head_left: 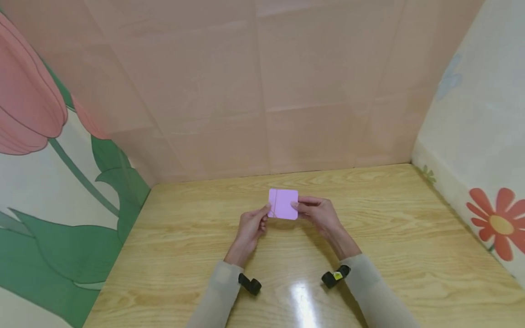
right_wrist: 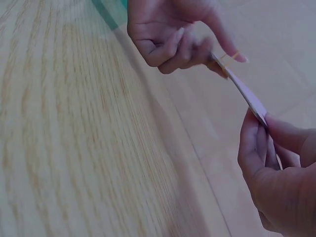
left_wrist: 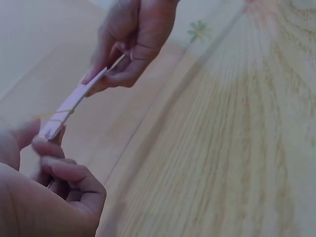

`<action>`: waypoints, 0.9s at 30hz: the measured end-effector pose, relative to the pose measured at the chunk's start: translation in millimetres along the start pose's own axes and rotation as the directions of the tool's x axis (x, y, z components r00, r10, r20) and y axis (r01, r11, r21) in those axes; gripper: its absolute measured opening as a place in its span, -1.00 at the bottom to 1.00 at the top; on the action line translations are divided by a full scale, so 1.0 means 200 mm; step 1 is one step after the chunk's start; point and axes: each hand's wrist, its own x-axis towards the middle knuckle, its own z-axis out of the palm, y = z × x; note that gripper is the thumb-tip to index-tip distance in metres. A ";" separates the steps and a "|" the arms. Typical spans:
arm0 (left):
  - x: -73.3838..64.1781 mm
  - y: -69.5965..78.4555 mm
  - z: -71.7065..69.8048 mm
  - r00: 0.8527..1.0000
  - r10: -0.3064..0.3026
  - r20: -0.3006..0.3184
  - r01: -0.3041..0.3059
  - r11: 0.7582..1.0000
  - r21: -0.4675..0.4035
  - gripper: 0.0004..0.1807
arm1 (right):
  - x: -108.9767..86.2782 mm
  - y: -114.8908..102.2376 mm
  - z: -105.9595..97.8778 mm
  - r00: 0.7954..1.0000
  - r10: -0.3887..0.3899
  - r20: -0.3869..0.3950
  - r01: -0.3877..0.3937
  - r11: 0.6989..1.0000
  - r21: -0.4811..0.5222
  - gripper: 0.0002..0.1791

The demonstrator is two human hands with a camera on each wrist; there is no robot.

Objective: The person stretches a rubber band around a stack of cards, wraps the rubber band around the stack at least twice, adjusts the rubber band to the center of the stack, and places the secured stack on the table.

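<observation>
Where the head view shows the work from above, the pink card (head_left: 287, 205) lies between the left hand (head_left: 251, 228) and the right hand (head_left: 321, 216), raised off the wooden table (head_left: 184, 246). The card's face is nearly square, with no clear long axis. A rubber band (head_left: 276, 200) crosses the face near the card's left edge, with a slanting strand at the near left corner. The right hand pinches the card's right edge, thumb on the face.

In the left wrist view, the card appears nearly edge-on, its line running from hand to hand. Left-hand fingers curl against the card's left end; the thumb stands off the face, and one band strand stretches to it. Whether the thumb also bears on the card cannot be told.

In the right wrist view, the right thumb and fingers grip the card from both faces. The governing relation, as judged, is the band's offset: it sits at the card's left end, nearer the left hand, and runs across the hand-to-hand line.
</observation>
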 end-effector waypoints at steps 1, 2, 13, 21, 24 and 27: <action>0.00 0.00 -0.01 1.000 0.006 -0.003 -0.006 1.000 -0.003 -0.63 | 0.00 0.00 0.00 1.000 0.003 0.013 -0.003 1.000 0.005 -0.60; 0.01 0.01 -0.01 1.000 0.012 -0.005 -0.012 1.000 -0.002 -0.62 | 0.00 0.00 0.00 1.000 0.008 0.029 -0.008 1.000 0.009 -0.66; 0.05 0.07 -0.03 0.997 0.042 -0.057 -0.045 0.997 -0.058 -0.82 | 0.00 0.01 0.00 0.987 0.024 0.158 -0.024 1.000 -0.002 -0.83; 0.07 0.07 -0.02 0.997 0.031 -0.077 -0.037 0.997 -0.068 -0.81 | 0.00 0.00 -0.02 0.979 0.073 0.191 -0.057 0.994 -0.092 -0.76; 0.08 0.07 -0.02 0.997 0.031 -0.071 -0.036 0.997 -0.067 -0.77 | 0.01 0.00 -0.02 0.981 0.068 0.183 -0.051 0.994 -0.096 -0.72; 0.10 0.06 -0.02 0.997 0.027 -0.072 -0.033 0.996 -0.077 -0.73 | 0.01 0.01 -0.02 0.981 0.056 0.183 -0.038 0.994 -0.103 -0.72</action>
